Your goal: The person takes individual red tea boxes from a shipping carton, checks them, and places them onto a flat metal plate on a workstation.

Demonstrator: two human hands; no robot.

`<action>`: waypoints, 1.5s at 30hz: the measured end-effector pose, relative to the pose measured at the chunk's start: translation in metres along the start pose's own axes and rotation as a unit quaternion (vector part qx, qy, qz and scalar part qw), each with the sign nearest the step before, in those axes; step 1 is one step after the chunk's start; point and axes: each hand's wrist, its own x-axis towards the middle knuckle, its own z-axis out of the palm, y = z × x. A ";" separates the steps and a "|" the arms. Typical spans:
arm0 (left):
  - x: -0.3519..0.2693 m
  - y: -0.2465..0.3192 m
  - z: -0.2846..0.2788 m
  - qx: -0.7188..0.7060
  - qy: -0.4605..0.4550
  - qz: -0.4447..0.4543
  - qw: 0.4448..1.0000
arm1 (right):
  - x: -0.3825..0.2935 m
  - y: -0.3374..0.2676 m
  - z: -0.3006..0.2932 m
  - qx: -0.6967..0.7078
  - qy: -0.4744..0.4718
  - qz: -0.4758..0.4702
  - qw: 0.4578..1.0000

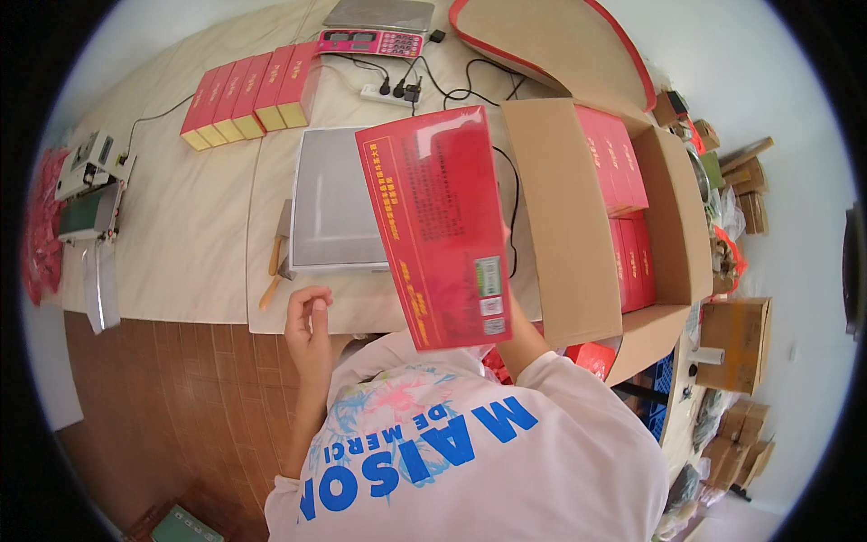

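A glossy red gift box (440, 223), which bears gold and dark print and a few stickers, is held up in front of me. My right hand (506, 234) grips it from behind; only a bit of that hand shows at the box's right edge. My left hand (309, 315) hovers near the table's front edge, holding nothing, its fingers loosely bent. Partly covered by the box lies a flat grey panel with a light metal rim (339, 203). To my right, an open cardboard carton (565, 223) contains several similar red boxes (633, 261), stacked in rows.
Several red boxes (254, 91) stand in a row on the marbled table (203, 257). Behind are a pink digital scale (379, 42), a power strip (391, 95) and loose black cables. Two wooden-handled tools (274, 257) lie beside the panel. A small white machine (88, 183) sits far left.
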 end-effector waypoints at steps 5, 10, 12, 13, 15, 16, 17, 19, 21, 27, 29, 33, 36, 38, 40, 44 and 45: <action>0.037 -0.013 0.012 0.243 -0.049 0.173 0.953 | 0.018 -0.026 0.072 -0.784 0.131 -0.103 0.599; 0.091 -0.057 0.069 0.416 -0.138 0.237 0.867 | 0.030 -0.020 0.056 -0.979 0.103 -0.074 0.162; 0.102 -0.073 0.078 0.457 -0.166 0.225 0.844 | 0.029 -0.023 0.049 -0.982 0.098 -0.050 0.154; 0.105 -0.078 0.080 0.469 -0.184 0.210 0.838 | 0.034 -0.024 0.047 -0.982 0.095 -0.043 0.159; 0.113 -0.083 0.083 0.501 -0.202 0.179 0.822 | 0.043 -0.024 0.046 -0.980 0.096 -0.028 0.169; 0.118 -0.084 0.083 0.522 -0.202 0.164 0.812 | 0.050 -0.023 0.046 -0.981 0.094 -0.035 0.165; 0.122 -0.085 0.083 0.543 -0.202 0.147 0.802 | 0.061 -0.020 0.046 -0.982 0.090 -0.042 0.161; 0.133 -0.088 0.076 0.558 -0.175 0.145 0.798 | 0.083 -0.016 0.044 -0.982 0.086 -0.054 0.161; 0.145 -0.090 0.063 0.578 -0.143 0.145 0.790 | 0.102 -0.004 0.037 -0.980 0.084 -0.054 0.173; 0.191 -0.095 0.030 0.623 -0.075 0.138 0.767 | 0.163 0.020 0.010 -0.968 0.071 -0.118 0.209; 0.198 -0.099 0.022 0.631 -0.061 0.135 0.762 | 0.171 0.027 0.008 -0.968 0.072 -0.120 0.208; 0.177 -0.088 0.014 0.540 -0.018 0.142 0.829 | 0.153 0.045 0.027 -0.979 0.055 -0.118 0.158; 0.140 -0.069 0.003 0.410 0.034 0.132 0.902 | 0.129 0.044 0.024 -0.968 0.078 -0.079 0.225; 0.119 -0.064 -0.011 0.339 0.069 0.130 0.929 | 0.107 0.042 0.026 -0.968 0.081 -0.066 0.227; 0.097 -0.060 -0.021 0.311 0.096 0.116 0.938 | 0.081 0.041 0.028 -0.970 0.072 -0.082 0.215; 0.066 -0.063 -0.031 0.248 0.131 0.066 0.958 | 0.035 0.034 0.046 -0.968 0.086 -0.042 0.230; 0.062 -0.065 -0.027 0.202 0.126 0.048 0.970 | 0.029 0.023 0.049 -0.898 0.146 0.016 0.415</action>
